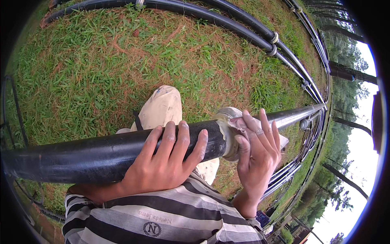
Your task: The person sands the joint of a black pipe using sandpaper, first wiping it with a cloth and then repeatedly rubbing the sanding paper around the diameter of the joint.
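Observation:
A thick black pipe point(93, 156) lies across in front of my body, running from the left edge to the far right. My left hand point(164, 162) rests on it with fingers spread, their tips along its top. Right of that hand is a joint collar point(230, 147), smeared with a pale, whitish coating. At this collar my right hand point(256, 152) holds a thin, worn, pinkish sheet point(237, 123) under its thumb and fingers, against the joint. Whether it is sandpaper or cloth I cannot tell. Pale dust marks the fingers of both hands.
My knee in pale trousers point(160, 106) is just beyond the pipe. More black pipes point(211, 17) with light-coloured joints curve along the grass point(93, 77). Bundled pipes point(290, 168) lie to the right, with trees point(345, 128) farther off. A dark metal frame point(14, 110) stands at the left edge.

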The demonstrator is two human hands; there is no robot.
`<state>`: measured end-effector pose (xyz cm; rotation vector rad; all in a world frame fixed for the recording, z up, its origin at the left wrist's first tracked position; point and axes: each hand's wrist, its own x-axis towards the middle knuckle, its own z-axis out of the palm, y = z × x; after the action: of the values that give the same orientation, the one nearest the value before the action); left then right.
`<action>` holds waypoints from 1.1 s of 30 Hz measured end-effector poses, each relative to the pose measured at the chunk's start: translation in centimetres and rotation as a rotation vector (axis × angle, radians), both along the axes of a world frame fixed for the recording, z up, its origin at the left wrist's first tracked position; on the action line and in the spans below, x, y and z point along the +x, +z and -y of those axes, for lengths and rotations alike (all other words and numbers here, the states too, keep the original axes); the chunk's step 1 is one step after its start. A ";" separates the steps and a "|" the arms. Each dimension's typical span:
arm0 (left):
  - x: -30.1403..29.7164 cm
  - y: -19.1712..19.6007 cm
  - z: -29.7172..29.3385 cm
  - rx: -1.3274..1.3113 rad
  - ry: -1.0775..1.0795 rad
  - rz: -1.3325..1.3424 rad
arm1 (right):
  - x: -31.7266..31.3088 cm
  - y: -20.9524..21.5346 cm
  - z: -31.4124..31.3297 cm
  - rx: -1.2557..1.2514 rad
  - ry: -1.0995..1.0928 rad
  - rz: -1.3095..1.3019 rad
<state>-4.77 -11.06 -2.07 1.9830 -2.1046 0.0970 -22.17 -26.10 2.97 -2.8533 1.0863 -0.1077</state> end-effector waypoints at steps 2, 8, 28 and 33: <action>-0.1 0.7 0.4 0.010 0.012 -0.007 | 1.6 -1.1 0.9 0.017 0.048 0.009; -0.3 -0.4 0.4 -0.035 0.014 0.018 | 1.6 3.0 1.4 -0.069 0.089 0.034; 0.0 0.3 0.0 0.019 -0.023 0.038 | -4.4 -1.3 2.5 0.371 -0.042 0.275; -0.4 1.0 -0.1 0.095 -0.042 -0.016 | -8.6 -4.9 -5.4 0.047 -0.311 0.467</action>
<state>-5.15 -10.91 -1.09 1.9831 -2.1775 -0.0263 -30.78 -20.70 -1.89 -2.4063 1.3742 -0.7145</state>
